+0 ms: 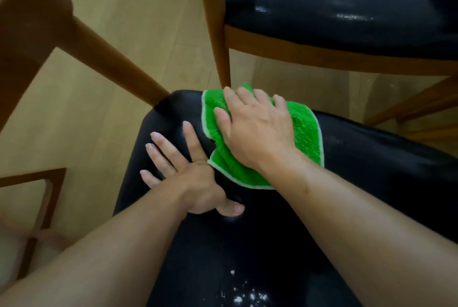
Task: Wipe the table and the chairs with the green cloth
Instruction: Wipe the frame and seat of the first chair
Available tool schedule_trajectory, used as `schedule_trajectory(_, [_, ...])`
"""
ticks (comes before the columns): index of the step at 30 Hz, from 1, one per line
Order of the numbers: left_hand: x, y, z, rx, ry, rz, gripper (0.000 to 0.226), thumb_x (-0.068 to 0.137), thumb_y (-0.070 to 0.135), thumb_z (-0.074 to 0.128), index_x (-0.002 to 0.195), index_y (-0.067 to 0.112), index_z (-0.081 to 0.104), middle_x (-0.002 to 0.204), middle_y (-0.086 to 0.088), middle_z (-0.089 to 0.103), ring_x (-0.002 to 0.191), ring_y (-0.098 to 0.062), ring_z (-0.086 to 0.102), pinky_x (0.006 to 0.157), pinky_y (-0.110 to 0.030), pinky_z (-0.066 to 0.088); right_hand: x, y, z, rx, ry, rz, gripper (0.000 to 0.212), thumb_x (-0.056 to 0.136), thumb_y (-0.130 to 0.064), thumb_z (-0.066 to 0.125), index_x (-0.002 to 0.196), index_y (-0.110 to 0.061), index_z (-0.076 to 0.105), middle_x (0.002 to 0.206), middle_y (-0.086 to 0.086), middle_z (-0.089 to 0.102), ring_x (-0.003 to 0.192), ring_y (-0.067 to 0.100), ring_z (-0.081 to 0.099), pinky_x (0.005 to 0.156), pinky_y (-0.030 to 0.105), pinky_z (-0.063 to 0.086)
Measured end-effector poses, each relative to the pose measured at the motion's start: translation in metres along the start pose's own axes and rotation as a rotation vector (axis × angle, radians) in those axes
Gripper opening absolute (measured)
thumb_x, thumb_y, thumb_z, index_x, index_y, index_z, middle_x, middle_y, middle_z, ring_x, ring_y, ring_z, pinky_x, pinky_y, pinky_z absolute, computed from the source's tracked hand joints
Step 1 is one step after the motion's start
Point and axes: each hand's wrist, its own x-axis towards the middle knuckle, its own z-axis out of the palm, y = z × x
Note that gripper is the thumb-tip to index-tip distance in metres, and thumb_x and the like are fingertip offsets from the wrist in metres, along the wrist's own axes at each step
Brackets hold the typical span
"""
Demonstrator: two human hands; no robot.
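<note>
Pale wooden floor (128,41) lies under everything, and on it stands a chair with a black padded seat (371,182) that fills the lower middle of the head view. On that seat, at its far edge, lies the green cloth (304,130), bunched and folded, with a pale stitched border. The right hand (252,128) lies flat on top of the cloth, fingers spread and nearly straight, pressing it down onto the seat rather than gripping it. Just beside the cloth, on the side nearer the seat's left corner, the left hand (188,177) rests palm down on the bare black seat, fingers straight and fanned out, thumb pointing back toward the person; it holds nothing. Nearer the person than the cloth, white crumbs (245,294) are scattered on the seat. Beyond the cloth stands a second chair (347,9) with a shiny black seat and a brown wooden frame, one of its legs coming down just past the cloth's far edge. Off to the left of the cloth, a slanted brown wooden leg (111,58) meets the seat's far left corner.
</note>
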Motion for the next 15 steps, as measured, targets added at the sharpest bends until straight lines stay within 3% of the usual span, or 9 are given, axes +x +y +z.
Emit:
schedule_trajectory(4, [-0.002, 0.000, 0.000, -0.007, 0.010, -0.012, 0.159, 0.058, 0.051, 0.087, 0.092, 0.023, -0.066, 0.083, -0.022, -0.070, 0.100, -0.039, -0.057, 0.103, -0.065, -0.018, -0.023, 0.038, -0.011, -0.001, 0.012, 0.140, 0.061, 0.097, -0.055, 0.014, 0.142, -0.023, 0.039, 0.139, 0.004, 0.051, 0.126, 0.026, 0.046, 0.107, 0.051, 0.028])
schedule_trajectory(11, [0.004, -0.002, 0.001, 0.003, 0.001, -0.046, 0.163, 0.053, 0.051, 0.089, 0.088, 0.025, -0.069, 0.086, -0.024, -0.072, 0.095, -0.040, -0.060, 0.100, -0.066, -0.020, -0.018, 0.038, -0.019, -0.042, -0.026, 0.375, 0.051, 0.097, -0.049, 0.019, 0.119, -0.019, 0.055, 0.124, 0.009, 0.058, 0.113, 0.035, 0.049, 0.103, 0.056, 0.028])
schedule_trajectory(15, [0.003, 0.000, -0.001, 0.012, -0.013, -0.064, 0.163, 0.054, 0.052, 0.088, 0.091, 0.021, -0.068, 0.088, -0.027, -0.071, 0.096, -0.042, -0.060, 0.099, -0.067, -0.020, 0.010, 0.011, -0.016, 0.014, -0.058, 0.290, 0.052, 0.098, -0.048, 0.015, 0.118, -0.020, 0.054, 0.123, 0.009, 0.059, 0.111, 0.035, 0.051, 0.096, 0.055, 0.030])
